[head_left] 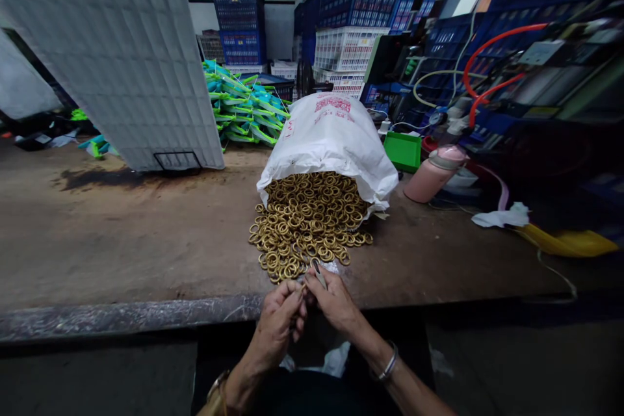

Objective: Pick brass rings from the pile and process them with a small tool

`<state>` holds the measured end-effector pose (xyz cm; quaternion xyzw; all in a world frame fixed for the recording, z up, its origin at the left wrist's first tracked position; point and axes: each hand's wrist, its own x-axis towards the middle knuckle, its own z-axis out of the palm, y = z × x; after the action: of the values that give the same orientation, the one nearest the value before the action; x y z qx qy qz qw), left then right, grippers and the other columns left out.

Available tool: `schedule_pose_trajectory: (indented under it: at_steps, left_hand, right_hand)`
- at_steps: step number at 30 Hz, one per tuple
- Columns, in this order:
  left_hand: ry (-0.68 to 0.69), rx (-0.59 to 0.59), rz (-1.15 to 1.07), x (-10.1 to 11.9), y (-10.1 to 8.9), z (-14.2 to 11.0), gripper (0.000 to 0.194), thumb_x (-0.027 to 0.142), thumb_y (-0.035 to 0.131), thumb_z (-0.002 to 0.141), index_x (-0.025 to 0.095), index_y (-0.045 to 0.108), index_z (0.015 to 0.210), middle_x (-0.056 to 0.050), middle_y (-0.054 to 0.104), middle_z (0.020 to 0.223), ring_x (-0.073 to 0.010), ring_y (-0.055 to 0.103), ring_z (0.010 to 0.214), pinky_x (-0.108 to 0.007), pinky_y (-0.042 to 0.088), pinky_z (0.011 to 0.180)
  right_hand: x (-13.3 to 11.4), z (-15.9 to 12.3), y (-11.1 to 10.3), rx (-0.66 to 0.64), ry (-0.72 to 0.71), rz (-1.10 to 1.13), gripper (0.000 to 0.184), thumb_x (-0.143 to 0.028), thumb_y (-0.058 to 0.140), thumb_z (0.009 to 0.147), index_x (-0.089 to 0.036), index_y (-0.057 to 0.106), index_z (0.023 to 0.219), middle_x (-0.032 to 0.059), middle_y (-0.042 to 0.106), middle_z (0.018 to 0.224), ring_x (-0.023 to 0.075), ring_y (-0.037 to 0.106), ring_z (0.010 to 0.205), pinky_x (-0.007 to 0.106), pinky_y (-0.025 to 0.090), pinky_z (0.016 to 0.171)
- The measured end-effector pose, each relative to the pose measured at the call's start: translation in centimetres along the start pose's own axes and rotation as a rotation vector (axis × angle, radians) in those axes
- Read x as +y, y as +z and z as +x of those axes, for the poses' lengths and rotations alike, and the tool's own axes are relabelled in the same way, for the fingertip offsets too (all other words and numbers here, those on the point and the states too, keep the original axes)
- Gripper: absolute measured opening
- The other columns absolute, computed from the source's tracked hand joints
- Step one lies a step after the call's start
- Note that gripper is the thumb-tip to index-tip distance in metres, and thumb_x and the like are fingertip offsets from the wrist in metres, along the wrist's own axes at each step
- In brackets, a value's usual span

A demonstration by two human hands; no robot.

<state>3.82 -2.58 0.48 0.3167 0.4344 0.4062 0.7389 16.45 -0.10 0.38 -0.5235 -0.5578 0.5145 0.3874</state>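
Note:
Close together at the table's front edge, both my hands are closed at the fingertips. My left hand point(281, 312) pinches a small gold-coloured ring point(304, 287), mostly covered by the fingers. In my right hand point(336, 302) is a slim grey tool point(319, 274) with a dark tip, its kind too small to make out; the fingertips meet those of the left hand. Just beyond the hands, a heap of gold-coloured rings point(302, 227) spills onto the table from the mouth of a white woven sack point(331, 130) lying on its side.
The brown worktable point(146, 240) carries a tall white ribbed panel point(156, 78) at left. Green and blue pieces point(248, 107) are piled behind. A pink bottle point(433, 172), a green tray point(402, 151) and a yellow piece point(568, 240) lie right. Crates point(351, 49) stack behind.

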Motion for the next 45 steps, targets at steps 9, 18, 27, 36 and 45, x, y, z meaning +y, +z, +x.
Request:
schedule_pose_trajectory:
  at_steps: [9,18,27,36,45]
  left_hand:
    - [0.020,0.025,-0.006,-0.3,0.0,0.1,0.027,0.045,0.053,0.075,0.018,0.046,0.076,0.007,0.046,0.054,-0.0022,0.035,0.037,-0.013,0.023,0.035]
    - [0.069,0.126,0.105,-0.2,0.1,0.4,0.028,0.045,0.054,0.073,0.018,0.046,0.077,0.007,0.048,0.056,-0.0027,0.036,0.038,-0.013,0.026,0.035]
    - [0.065,0.098,0.188,0.2,0.0,-0.6,0.028,0.045,0.052,0.074,0.017,0.046,0.073,0.007,0.045,0.052,-0.0026,0.035,0.036,-0.013,0.025,0.035]
    - [-0.055,-0.042,-0.168,-0.4,0.2,-0.6,0.027,0.042,0.056,0.073,0.016,0.047,0.074,0.001,0.054,0.067,-0.0033,0.040,0.042,-0.014,0.025,0.033]
    - [-0.137,-0.069,-0.355,-0.4,-0.6,0.0,0.023,0.037,0.059,0.072,0.018,0.051,0.082,0.000,0.055,0.065,-0.0075,0.048,0.048,-0.014,0.029,0.034]
  right_hand:
    - [0.5,0.1,-0.2,0.051,-0.050,-0.181,0.025,-0.036,0.036,0.084,-0.018,0.046,0.069,-0.0028,0.048,0.060,0.0102,0.044,0.056,0.021,0.034,0.055]
    - [0.3,-1.4,-0.4,-0.074,-0.108,-0.862,0.024,-0.008,0.038,0.072,-0.019,0.051,0.087,0.0016,0.062,0.071,0.0140,0.055,0.064,0.023,0.026,0.055]
    - [0.7,-0.7,-0.7,-0.065,-0.062,-1.016,0.029,-0.005,0.038,0.070,-0.018,0.050,0.093,0.0036,0.063,0.074,0.0153,0.056,0.065,0.025,0.023,0.054]
    - [2.3,1.3,-3.1,0.215,0.046,-1.063,0.014,-0.015,0.041,0.081,-0.019,0.051,0.090,0.0042,0.064,0.074,0.0143,0.056,0.062,0.025,0.023,0.054]
    - [1.5,2.4,-1.3,0.249,0.069,-1.113,0.011,-0.024,0.041,0.084,-0.019,0.049,0.089,0.0054,0.064,0.079,0.0176,0.060,0.071,0.026,0.027,0.055]
